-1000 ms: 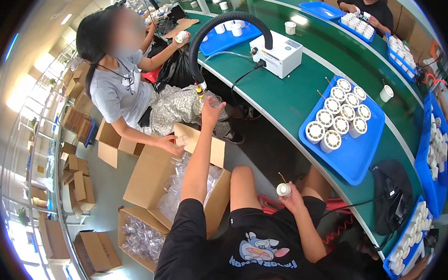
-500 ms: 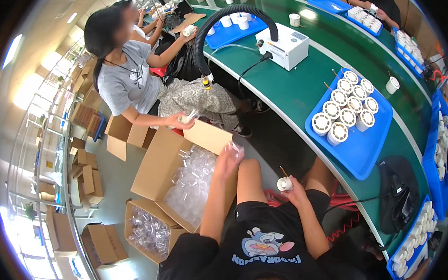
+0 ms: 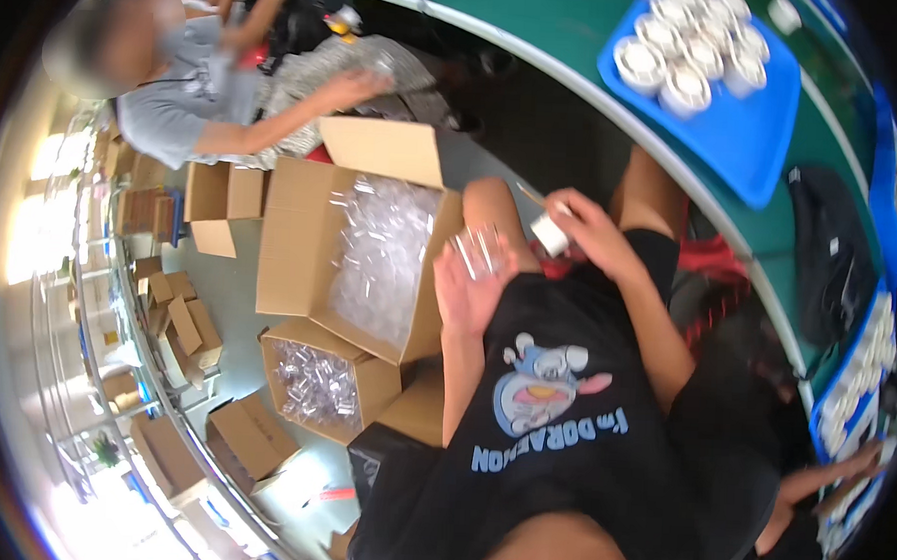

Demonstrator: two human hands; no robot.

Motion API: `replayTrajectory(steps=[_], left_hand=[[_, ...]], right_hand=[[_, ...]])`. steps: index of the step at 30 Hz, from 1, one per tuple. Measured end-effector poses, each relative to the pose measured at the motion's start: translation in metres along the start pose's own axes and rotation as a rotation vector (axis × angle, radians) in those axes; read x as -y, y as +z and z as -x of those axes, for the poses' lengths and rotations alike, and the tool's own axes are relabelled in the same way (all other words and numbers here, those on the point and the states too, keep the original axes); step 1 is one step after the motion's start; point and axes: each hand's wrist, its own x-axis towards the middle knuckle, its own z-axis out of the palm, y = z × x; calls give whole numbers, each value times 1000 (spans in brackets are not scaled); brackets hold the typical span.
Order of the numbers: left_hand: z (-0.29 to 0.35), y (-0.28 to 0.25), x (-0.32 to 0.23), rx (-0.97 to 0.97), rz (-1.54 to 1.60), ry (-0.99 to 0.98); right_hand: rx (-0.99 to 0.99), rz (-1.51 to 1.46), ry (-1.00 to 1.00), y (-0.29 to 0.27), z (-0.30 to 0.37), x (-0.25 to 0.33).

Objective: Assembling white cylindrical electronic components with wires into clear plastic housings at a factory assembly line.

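Left hand (image 3: pixel 473 281) cups clear tubes (image 3: pixel 478 249); right hand (image 3: pixel 583 226) — white cap (image 3: pixel 550 235)

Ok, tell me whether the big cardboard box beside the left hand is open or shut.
Open. The big cardboard box has its flaps folded outward, and the clear plastic pieces inside show; the left hand is beside it.

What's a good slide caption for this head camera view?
Seated worker's left hand lifts clear plastic pieces from an open cardboard box; right hand holds a small white jar.
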Motion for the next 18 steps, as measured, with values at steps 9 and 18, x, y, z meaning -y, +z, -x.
replayTrajectory(steps=[9, 18], left_hand=[[-25, 55, 5, 275, -642, 175], [4, 88, 4, 379, -1280, 342]], right_hand=[[-331, 389, -262, -41, 65, 81], [-300, 642, -401, -34, 104, 114]])
